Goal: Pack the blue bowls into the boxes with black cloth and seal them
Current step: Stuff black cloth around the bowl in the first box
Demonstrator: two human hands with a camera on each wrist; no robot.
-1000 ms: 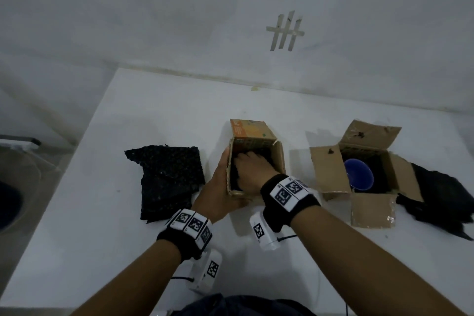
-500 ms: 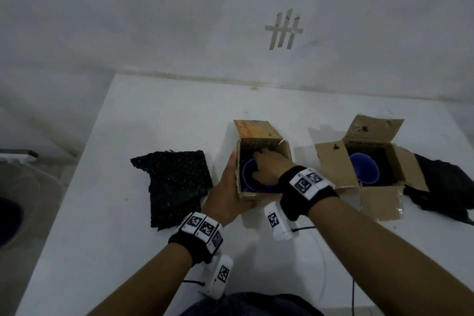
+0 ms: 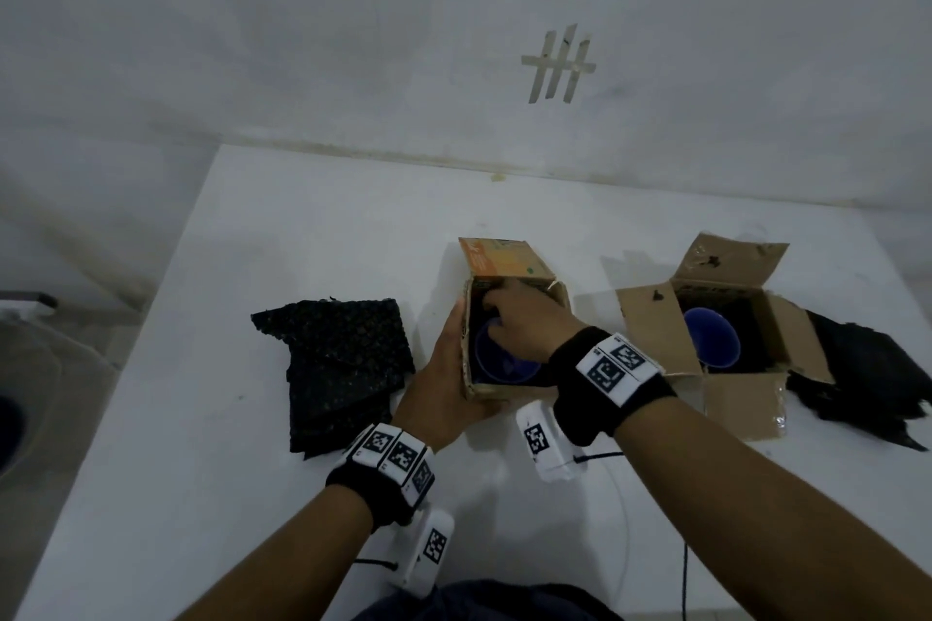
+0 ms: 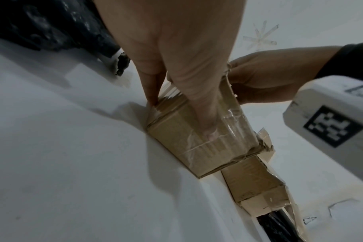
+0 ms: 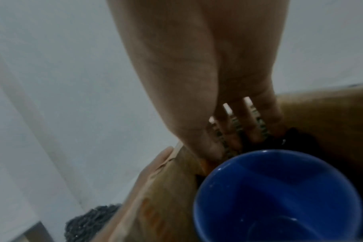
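While the left hand (image 3: 444, 383) steadies it, the box (image 3: 509, 388) now shows its bowl (image 3: 497, 363).

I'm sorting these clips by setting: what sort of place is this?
Probably a staged recording or test space, not a home or warehouse: a plain white table against a bare white wall with tape strips stuck in tally marks, and tracking-marker bands on both wrists. Only small brown cardboard boxes and black cloths lie out.
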